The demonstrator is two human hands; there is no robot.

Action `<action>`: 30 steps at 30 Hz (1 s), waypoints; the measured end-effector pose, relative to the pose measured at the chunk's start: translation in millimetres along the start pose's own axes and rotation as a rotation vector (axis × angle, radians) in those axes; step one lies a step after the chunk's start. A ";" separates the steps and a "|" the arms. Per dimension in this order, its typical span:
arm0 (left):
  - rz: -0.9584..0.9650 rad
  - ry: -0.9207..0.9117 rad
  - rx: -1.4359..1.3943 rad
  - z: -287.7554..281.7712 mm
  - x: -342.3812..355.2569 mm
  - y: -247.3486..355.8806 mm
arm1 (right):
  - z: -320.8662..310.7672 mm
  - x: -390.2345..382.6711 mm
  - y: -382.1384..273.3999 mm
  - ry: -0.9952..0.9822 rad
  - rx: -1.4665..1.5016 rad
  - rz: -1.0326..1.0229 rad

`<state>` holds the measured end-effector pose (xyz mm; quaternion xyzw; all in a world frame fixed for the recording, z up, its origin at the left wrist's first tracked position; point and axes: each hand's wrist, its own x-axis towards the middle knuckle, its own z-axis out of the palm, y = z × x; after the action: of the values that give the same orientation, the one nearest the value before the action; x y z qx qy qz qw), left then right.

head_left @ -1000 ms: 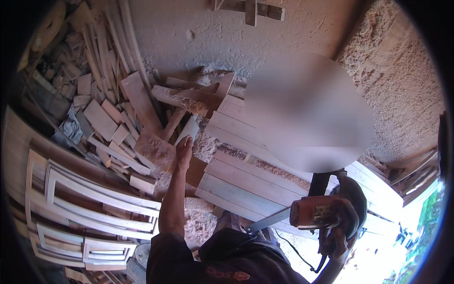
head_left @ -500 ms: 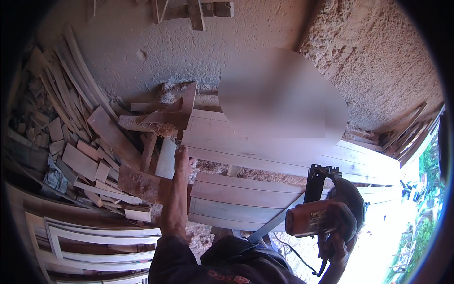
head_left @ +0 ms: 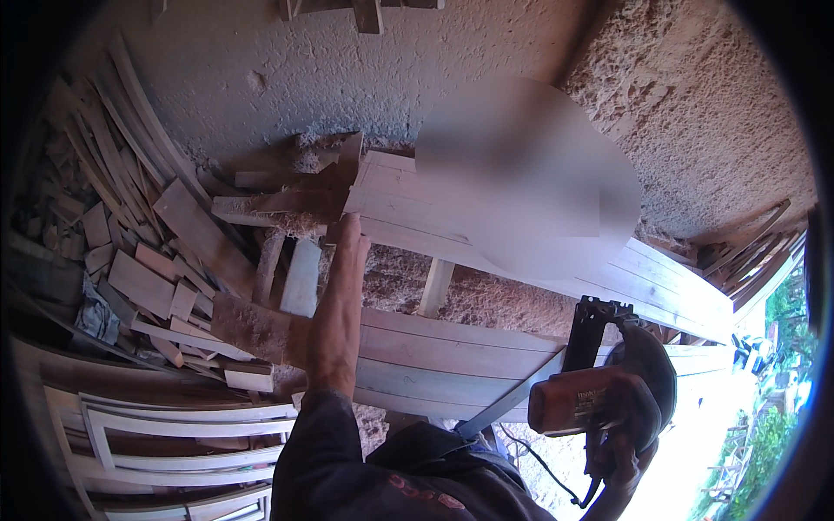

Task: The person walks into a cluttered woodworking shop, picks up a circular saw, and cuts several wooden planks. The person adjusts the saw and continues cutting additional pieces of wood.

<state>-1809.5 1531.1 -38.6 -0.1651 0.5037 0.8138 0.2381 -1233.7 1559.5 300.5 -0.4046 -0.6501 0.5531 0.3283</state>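
Note:
My left hand [head_left: 354, 233] reaches far forward, its fingers closed at the near left corner of a long pale board [head_left: 395, 204] marked with pencil lines. A blurred patch hides the middle of that board. My right hand [head_left: 622, 456] is wrapped round the handle of a red and black circular saw [head_left: 569, 404], held at the right, over or beside the nearer planks; its exact contact cannot be made out. Those nearer planks [head_left: 426, 347] are also lined and lie side by side. A grey straight bar [head_left: 512, 395] slants between my body and the saw.
Scrap wood [head_left: 143, 282] is heaped on the left, with curved frames [head_left: 187, 473] below it. Crosspieces, one a pale block [head_left: 301, 278], lie among the shavings. The saw's black cord [head_left: 543, 464] hangs by my body. A rough wall [head_left: 330, 78] stands behind; bright daylight enters at right.
My left hand has pushed the far board's left end away from me. The gap to the nearer planks is wider and bares a crosspiece. My right hand and the saw have barely moved.

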 end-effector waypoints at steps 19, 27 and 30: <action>-0.157 -0.323 0.192 12.8 -37.5 12.7 | 18.8 -26.1 18.3 0.045 -0.024 0.045; 0.376 -0.198 0.839 -172.2 -153.5 12.9 | 17.1 -42.1 25.3 0.000 0.019 0.023; 0.409 -0.151 0.864 -236.1 -203.1 -11.5 | 10.8 -46.8 29.4 -0.049 0.036 -0.005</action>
<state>-1627.3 1278.4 -47.3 0.1110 0.7991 0.5699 0.1558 -1217.0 1514.8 270.6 -0.3831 -0.6488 0.5738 0.3210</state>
